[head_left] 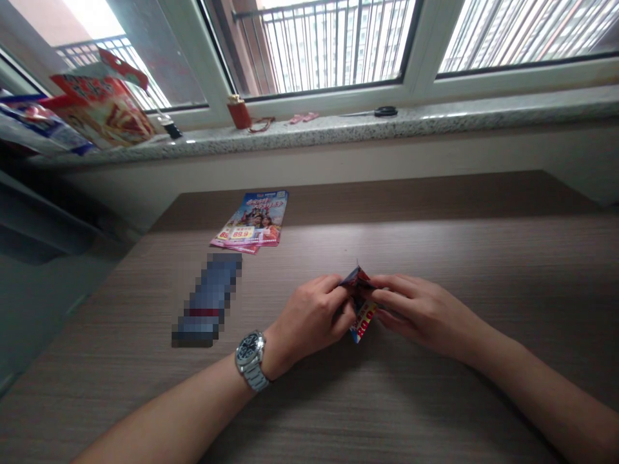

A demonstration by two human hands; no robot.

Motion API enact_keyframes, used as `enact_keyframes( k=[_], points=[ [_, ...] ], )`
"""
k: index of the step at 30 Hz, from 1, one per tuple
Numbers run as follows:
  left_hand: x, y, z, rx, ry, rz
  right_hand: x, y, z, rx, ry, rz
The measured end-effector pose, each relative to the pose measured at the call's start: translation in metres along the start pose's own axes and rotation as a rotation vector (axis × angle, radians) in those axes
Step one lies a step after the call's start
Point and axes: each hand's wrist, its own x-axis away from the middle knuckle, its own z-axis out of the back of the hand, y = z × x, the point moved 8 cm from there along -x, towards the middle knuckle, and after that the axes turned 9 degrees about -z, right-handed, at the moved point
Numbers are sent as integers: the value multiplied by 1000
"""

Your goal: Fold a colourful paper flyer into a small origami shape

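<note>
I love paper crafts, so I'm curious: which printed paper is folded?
The folded paper held between the left hand and right hand; the overlapping leaflets on the table lie flat.

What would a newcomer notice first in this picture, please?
Probably the left hand and right hand, pinching a small, brightly printed folded paper between them. The silver watch on the left wrist also stands out. Farther back, colourful flyers lie left of the hands, and a red bag stands on the windowsill.
</note>
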Motion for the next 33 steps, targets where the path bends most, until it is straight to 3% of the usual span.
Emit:
enact_keyframes(
  k=[10, 16, 18, 23, 27, 33],
  points=[
    [0, -3, -2, 67, -1, 46, -2, 5, -2, -237, 25, -164],
    [0, 0, 0, 163, 50, -4, -1, 9, 2, -301, 72, -221],
    [3, -5, 3, 170, 133, 33, 1, 13, 3, -326, 95, -264],
    [8, -14, -3, 208, 145, 135, 7, 27, -4, -386, 155, -409],
    [4, -14, -1, 274, 128, 153, 6, 31, -12, -487, 102, -483],
    [1, -13, 3, 307, 136, 133, 2, 29, -13, -533, 38, -466]
  ],
)
